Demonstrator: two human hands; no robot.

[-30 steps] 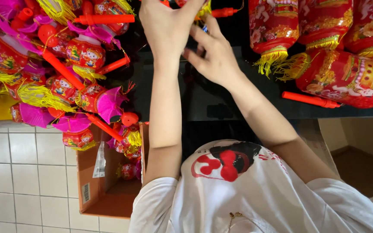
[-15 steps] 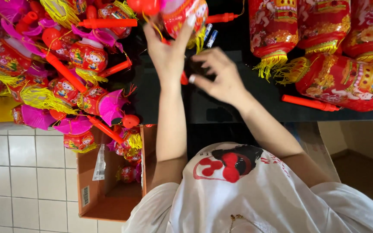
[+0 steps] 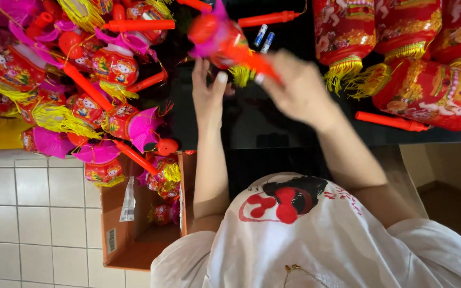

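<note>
Both hands raised over black bench [image 3: 273,122]: right hand [image 3: 300,93] in closed grip on red toy lantern [image 3: 225,40]; left hand [image 3: 209,93] fingers open, touching lantern underside. Blue-white batteries [image 3: 264,38] just beside.

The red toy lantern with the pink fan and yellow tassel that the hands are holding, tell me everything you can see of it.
The red toy lantern with the pink fan and yellow tassel looks like glossy plastic: a rounded red body, a pink pleated fan at the top, a yellow fringe below and an orange-red stick handle slanting down to the right. It is blurred and tilted above the black tabletop. The right hand grips the handle; the left hand reaches up under the body, fingertips at it.
</note>
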